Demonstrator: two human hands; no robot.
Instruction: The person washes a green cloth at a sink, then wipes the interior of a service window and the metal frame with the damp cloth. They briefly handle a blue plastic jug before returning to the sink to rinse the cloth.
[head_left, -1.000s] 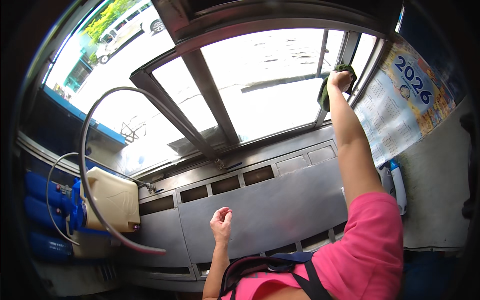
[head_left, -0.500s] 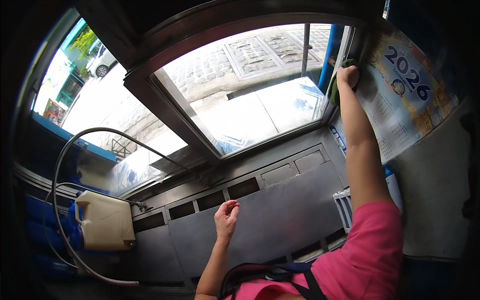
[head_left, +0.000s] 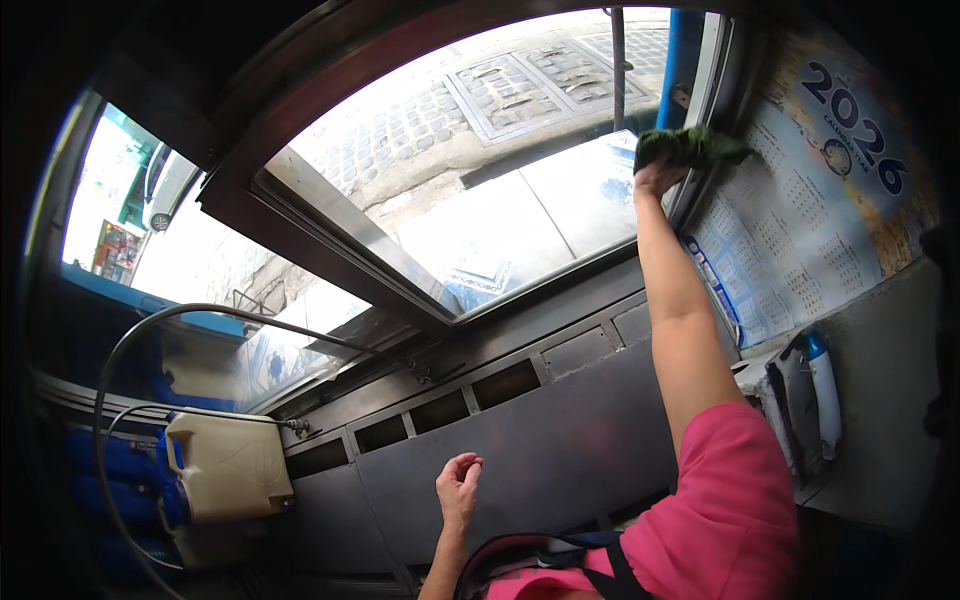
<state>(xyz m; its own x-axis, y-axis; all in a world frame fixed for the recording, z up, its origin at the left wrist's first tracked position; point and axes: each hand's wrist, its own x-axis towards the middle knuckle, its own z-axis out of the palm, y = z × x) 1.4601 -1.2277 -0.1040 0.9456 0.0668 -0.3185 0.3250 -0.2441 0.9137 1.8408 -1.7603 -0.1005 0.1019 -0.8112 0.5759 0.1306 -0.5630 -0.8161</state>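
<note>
My right arm reaches far forward to the right side of the window (head_left: 545,215). There my right hand (head_left: 660,178) holds a dark green cloth (head_left: 700,148) against or just before the glass. One end of the cloth trails right over the metal window frame (head_left: 712,110); whether every part touches the pane cannot be made out. My left hand (head_left: 459,490) hovers in front of the grey metal panel (head_left: 520,445) below the sill, fingers loosely curled together, nothing visible in them.
A large calendar poster (head_left: 800,190) covers the wall on the right. Below it hang a blue-and-white bottle-like object (head_left: 822,395) and a pale box-shaped item (head_left: 768,400). At left stand a beige jerrycan (head_left: 230,465) and a curved grey hose (head_left: 115,370).
My right hand has swung left from the side frame onto the pane, and the cloth now spreads out to the right. The left hand stays curled; the whole view has shifted slightly.
</note>
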